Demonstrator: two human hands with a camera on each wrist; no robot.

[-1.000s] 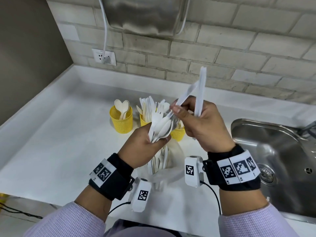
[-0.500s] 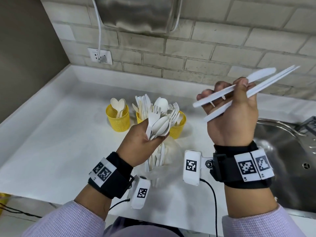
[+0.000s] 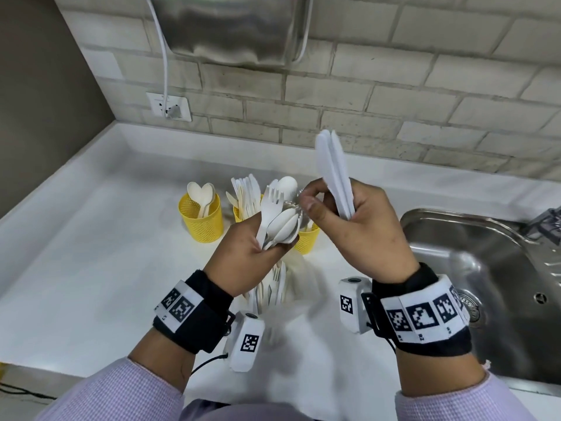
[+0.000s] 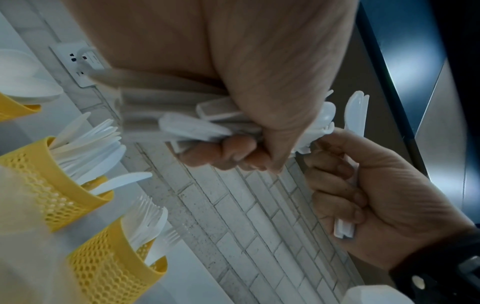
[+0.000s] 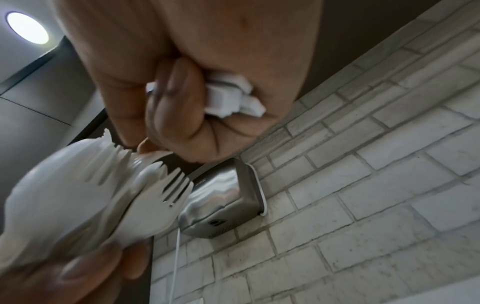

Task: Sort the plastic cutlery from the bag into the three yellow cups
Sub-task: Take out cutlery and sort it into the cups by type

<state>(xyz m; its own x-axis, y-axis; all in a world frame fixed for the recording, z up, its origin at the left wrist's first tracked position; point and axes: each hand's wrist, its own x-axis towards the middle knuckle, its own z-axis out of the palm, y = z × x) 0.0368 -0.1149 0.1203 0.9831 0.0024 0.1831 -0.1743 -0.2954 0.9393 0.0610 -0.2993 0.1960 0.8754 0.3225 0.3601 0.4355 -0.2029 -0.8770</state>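
1. The left hand (image 3: 243,256) grips a mixed bundle (image 3: 277,223) of white forks and spoons by the handles, heads fanned upward above the middle of the counter (image 3: 91,268).
2. The right hand (image 3: 361,235) has its lower fingers curled round a few knives (image 3: 334,174), blades pointing up, while its thumb and forefinger reach across to the fork tines at the top of the bundle. Whether they already pinch a piece cannot be told; the left wrist view suggests contact.
3. The step in hand looks like picking same-kind pieces out of the bundle before dropping them into a cup.
4. Three yellow cups stand in a row toward the back edge of the counter: the spoon cup (image 3: 202,218) on the left, the knife cup (image 4: 52,185) in the middle, the fork cup (image 4: 116,267) on the right, mostly hidden behind the hands in the head view.
5. The next move probably calls for drawing one piece free without loosening the rest, then carrying the knives over to the middle cup.
6. The clear bag (image 3: 273,293), with cutlery inside, lies on the counter just below the hands.
7. A steel sink (image 3: 485,268) sits at the right edge, and a wall socket (image 3: 168,106) and metal dryer (image 3: 230,25) are on the brick wall. The crowded knife cup may resist more pieces.
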